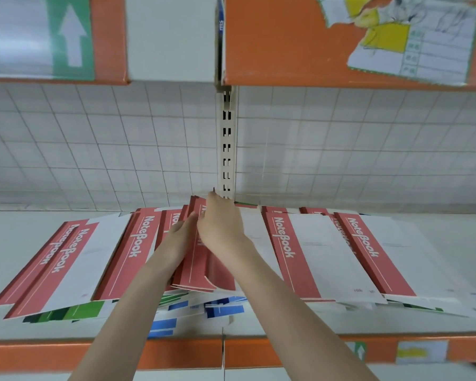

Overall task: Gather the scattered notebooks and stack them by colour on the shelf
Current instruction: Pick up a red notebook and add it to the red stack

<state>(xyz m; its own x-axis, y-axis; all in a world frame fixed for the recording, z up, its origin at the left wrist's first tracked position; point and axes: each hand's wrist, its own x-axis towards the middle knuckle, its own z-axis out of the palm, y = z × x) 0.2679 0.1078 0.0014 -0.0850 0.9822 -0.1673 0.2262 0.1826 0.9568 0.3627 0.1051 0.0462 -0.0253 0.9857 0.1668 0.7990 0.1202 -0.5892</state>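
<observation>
red notebooks point(294, 251) red band w/ white "notebook" lettering, rest of cover white. green notebooks point(74, 312) underneath, green/white stripes. blue notebooks point(220, 309) blue/white blocks. shelf point(25, 243) off-white, front edge point(176, 353) orange. back wall point(94, 147) white w/ grey grid. green label point(70, 37) w/ white arrow.

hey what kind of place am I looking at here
Most likely a shop's stationery aisle. White retail shelf with an orange front edge carrying paper tags, a slotted upright at the back, and many identical red notebooks that both hands are gathering.
</observation>
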